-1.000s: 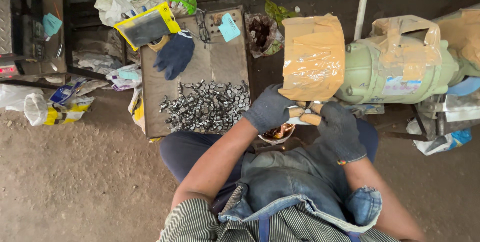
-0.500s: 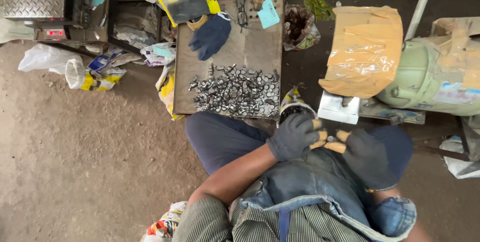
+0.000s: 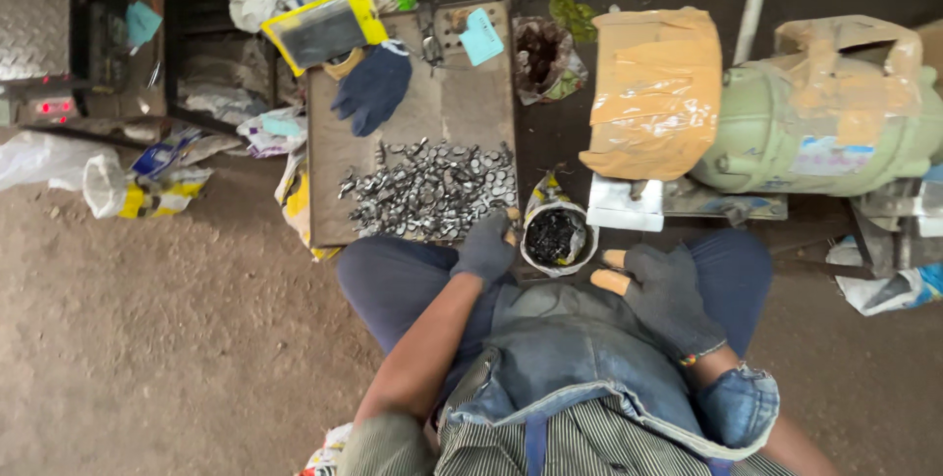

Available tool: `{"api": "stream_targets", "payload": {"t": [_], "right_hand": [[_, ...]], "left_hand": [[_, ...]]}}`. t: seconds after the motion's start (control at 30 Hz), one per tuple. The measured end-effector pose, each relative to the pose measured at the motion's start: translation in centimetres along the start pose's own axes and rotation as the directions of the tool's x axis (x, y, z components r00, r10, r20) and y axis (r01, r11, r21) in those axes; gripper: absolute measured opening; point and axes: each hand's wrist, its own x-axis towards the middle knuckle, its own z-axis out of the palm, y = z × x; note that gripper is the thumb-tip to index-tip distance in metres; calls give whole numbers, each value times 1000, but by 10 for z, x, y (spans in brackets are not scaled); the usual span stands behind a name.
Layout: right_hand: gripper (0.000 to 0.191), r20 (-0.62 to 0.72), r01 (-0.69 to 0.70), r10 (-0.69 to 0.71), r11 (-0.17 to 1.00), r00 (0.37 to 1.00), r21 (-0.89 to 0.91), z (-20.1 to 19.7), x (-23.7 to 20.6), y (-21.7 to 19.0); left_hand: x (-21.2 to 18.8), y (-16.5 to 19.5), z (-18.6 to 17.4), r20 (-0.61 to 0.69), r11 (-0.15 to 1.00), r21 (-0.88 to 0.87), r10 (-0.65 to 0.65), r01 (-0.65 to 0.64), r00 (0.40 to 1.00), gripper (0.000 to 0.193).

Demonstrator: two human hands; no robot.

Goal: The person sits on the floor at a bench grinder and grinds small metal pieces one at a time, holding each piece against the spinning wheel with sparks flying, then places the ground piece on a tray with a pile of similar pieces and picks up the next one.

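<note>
Low in the middle of the frame, the person's two gloved hands have drawn apart since half a second ago, when they met close together over the lap. The left hand (image 3: 483, 248), in a dark grey knitted glove, now reaches up to the lower right edge of the flat brown board worktop (image 3: 339, 157), just beside the heap of small silver metal pieces (image 3: 427, 191); its fingers curl downward, and I cannot tell whether the grip is clenched on anything. The right hand (image 3: 666, 289), in a matching glove with cut-off tips, rests on the blue trouser thigh with two bare fingertips (image 3: 611, 282) sticking out, grip released and holding nothing.

Between the hands sits the small round white bowl (image 3: 555, 235), lined with crumpled foil wrap and filled with dark, gritty bits. The metal pieces are shiny, short and jumbled, spread in a loose band across the lower part of the board. A dark blue fabric glove (image 3: 373, 88) lies limp on the board's upper part, near a yellow-edged flat pouch (image 3: 319, 29). At the right lies a pale green metal cylinder (image 3: 815, 132), partly wrapped in tan tape. The ground at the left is rough brown dirt.
</note>
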Motion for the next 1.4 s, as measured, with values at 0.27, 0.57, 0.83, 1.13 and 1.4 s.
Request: {"api": "stream_targets", "payload": {"t": [0.27,0.57,0.83,1.13,1.4], "right_hand": [[35,-33,126,-121,963,992,238,-42,10,-13],[34,-276,-94,101,995,956,39,-22,31,20],[37,-239,-26,29,1000,971,15,-25,42,30],[37,-204,-37,50,997,978,68,-24,46,26],[33,-37,219,-234,948,972,-230,15,-6,22]], "left_hand": [[-22,98,-9,6,805,-529,318,-267,948,42],[52,101,-7,-120,842,-23,532,-538,838,38],[80,81,2,91,763,-10,645,-647,759,27],[53,84,1,-70,835,30,550,-550,832,23],[-25,43,7,24,786,155,603,-599,797,22]]}}
